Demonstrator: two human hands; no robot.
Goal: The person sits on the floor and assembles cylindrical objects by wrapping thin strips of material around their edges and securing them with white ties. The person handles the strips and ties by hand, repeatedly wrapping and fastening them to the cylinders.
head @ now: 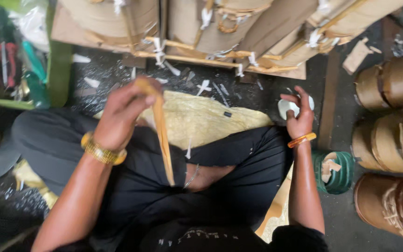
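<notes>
I sit cross-legged on the floor [341,219] in black trousers, looking down at my own lap. My left hand [120,116] is curled shut around the top end of a thin bamboo strip [162,135], thumb and fingers pinching it near its upper tip; the strip hangs down from the grip and slants across my left thigh, its lower end ending above my lap. A gold bangle [100,150] sits on that wrist. My right hand [298,116] is out to the side, over the floor just past my right knee, fingers loosely bent around a small white roll [288,108] that it holds near the fingertips; an orange band [302,139] circles that wrist. Between the two hands a crumpled yellow sheet [201,119] lies spread in front of my knees, with white scraps scattered on and around it. Beyond the sheet, stacked woven trays of pale bamboo [220,28] lean together, tied with white strips. To my right stand rolled coils of bamboo strip [392,135], and a green ribbed basket [341,172] with card scraps in it sits just beside my right forearm. At far left a green bin [59,70] holds tools with red handles.
</notes>
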